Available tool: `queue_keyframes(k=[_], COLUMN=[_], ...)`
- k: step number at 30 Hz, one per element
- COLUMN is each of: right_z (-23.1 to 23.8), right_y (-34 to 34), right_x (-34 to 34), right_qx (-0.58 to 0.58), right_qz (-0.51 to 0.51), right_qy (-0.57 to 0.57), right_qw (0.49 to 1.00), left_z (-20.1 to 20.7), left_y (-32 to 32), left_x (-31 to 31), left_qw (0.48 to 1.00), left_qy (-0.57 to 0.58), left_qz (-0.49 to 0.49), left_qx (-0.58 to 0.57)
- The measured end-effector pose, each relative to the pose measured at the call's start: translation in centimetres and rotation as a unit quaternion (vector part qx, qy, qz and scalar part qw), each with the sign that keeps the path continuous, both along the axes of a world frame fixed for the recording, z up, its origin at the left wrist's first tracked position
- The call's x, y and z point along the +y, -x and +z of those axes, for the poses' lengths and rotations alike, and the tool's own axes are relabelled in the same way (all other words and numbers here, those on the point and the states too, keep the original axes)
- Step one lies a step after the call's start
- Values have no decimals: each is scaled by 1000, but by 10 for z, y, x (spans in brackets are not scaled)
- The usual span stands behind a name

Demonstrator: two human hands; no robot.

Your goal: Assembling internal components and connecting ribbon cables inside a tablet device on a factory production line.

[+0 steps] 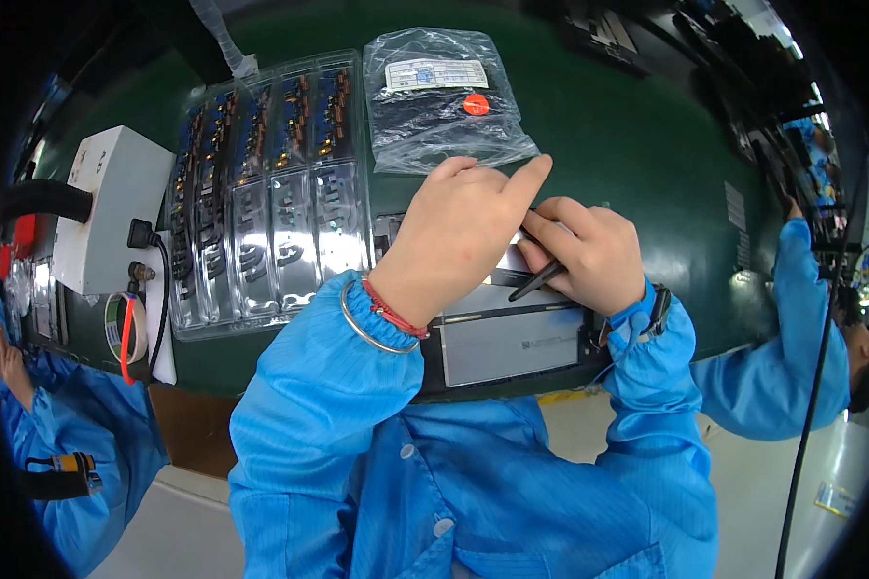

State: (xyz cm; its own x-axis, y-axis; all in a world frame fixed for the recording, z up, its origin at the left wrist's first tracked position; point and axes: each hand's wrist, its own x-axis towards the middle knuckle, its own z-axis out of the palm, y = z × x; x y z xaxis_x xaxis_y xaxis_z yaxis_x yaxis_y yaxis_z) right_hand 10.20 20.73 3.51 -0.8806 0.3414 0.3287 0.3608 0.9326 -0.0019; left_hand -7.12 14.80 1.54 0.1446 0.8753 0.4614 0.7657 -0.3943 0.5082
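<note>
In front of me at the table's near edge lies a flat electronic device with a grey rectangular panel (512, 349) in a dark frame. My left hand (459, 220) is over its far left part, back of the hand up. Its forefinger stretches toward the upper right while the other fingers curl under; what they grip, if anything, is hidden. My right hand (589, 253) is closed around a slim black pointed tool (537, 281), its tip slanting down to the left just above the device. Whether this is tweezers or a pry stick I cannot tell.
A clear compartment tray (304, 207) of small circuit parts lies left on the green table (637, 116). Beyond my hands is a clear plastic bag (444, 111) with an orange sticker. A white box (116, 207), cables and a tape roll (130, 326) stand far left. People in blue sit either side.
</note>
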Motion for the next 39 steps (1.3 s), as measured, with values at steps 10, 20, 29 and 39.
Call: queue_keyframes(k=[10, 20, 29, 39], right_z=[15, 3, 4, 1], right_y=[-81, -82, -77, -71], right_x=[39, 31, 31, 26], right_qx=[91, 177, 121, 103], right_qz=[-157, -157, -183, -131], right_qy=[238, 430, 394, 261], right_qw=[954, 871, 892, 951], left_z=[7, 4, 12, 19], left_y=[-4, 7, 0, -15], left_x=[-14, -15, -18, -20], left_qw=[986, 989, 980, 959], left_qy=[-9, 0, 13, -87], left_qz=[-16, -65, -29, 1], left_qx=[164, 136, 194, 270])
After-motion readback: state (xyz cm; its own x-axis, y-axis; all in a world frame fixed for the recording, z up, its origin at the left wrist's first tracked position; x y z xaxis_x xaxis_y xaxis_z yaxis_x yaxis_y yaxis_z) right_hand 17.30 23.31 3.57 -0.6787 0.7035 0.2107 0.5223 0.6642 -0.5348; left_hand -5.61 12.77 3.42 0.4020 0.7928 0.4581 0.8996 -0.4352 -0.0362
